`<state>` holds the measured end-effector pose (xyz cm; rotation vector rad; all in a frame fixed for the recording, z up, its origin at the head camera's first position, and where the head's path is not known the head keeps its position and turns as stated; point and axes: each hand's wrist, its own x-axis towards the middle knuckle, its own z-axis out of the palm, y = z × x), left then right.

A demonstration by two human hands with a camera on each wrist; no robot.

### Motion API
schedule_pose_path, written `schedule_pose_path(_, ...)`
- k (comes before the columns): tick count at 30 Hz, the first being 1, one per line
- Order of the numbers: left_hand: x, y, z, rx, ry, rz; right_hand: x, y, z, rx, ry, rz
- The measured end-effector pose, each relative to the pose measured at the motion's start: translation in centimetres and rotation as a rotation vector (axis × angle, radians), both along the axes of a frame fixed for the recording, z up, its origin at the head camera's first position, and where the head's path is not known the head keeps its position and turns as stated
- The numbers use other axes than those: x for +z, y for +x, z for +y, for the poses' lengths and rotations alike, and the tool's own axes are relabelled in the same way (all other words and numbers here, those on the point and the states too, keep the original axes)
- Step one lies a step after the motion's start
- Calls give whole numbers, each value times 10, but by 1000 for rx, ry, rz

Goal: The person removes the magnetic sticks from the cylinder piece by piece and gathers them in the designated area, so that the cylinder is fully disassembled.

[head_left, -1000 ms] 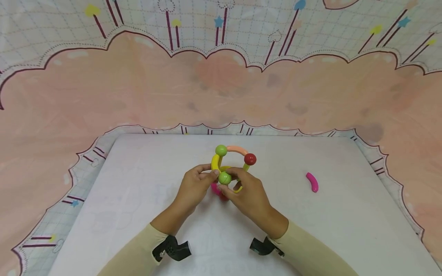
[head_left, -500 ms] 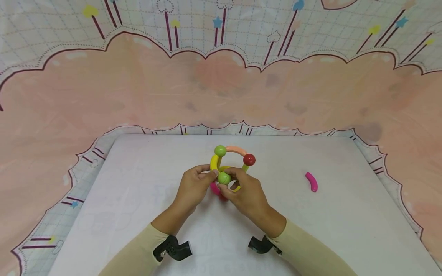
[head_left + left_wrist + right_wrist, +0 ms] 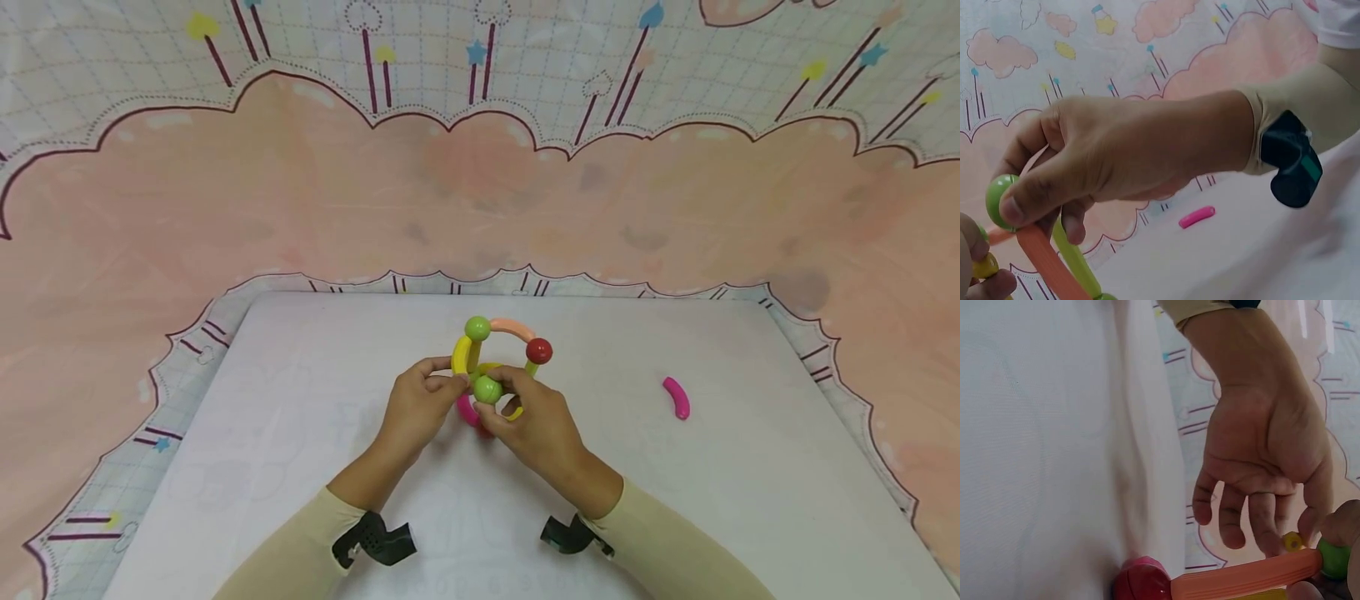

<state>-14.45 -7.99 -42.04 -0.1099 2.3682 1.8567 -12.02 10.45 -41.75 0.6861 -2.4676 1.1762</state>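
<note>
My right hand (image 3: 543, 412) pinches the near green ball (image 3: 488, 389) between thumb and finger, while my left hand (image 3: 427, 396), just beside it, pinches the lower part of the curved yellow rod (image 3: 460, 356). As I judge it, the step in hand is fitting that rod's end to this ball; the next move calls for lining the tip up with the ball's side and pressing straight in, my left fingertips steadying the rod so the other joints don't twist loose. Compared with half a second ago, my left thumb and the yellow rod have edged a little left, away from the near green ball; my right-hand pinch looks the same. Beyond my fingers the toy frame (image 3: 474, 357) carries on, with a far green ball (image 3: 477, 328) at the top and an orange rod (image 3: 513, 327) arching from it to a red ball (image 3: 539, 351). Whether its underside touches the white table (image 3: 300, 375), I can't tell. Well apart to my right lies a loose pink rod (image 3: 677, 398), and past the table stretches a patterned cloth (image 3: 480, 200).
</note>
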Motion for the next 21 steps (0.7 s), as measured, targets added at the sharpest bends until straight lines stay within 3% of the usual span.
schedule_pose_path(6, -10, -2, -5, -1, -154, 93, -2, 0, 0, 5, 5, -5)
schedule_pose_path(13, -16, -5, -6, 62, -365, 217, -2, 1, 1, 19, -9, -13)
schedule_pose_path(16, -19, -8, -7, 80, -398, 259, -2, 1, 1, 26, -11, -7)
schedule_pose_path(21, -23, -13, -8, 79, -388, 256, -4, 1, 1, 27, -21, -14)
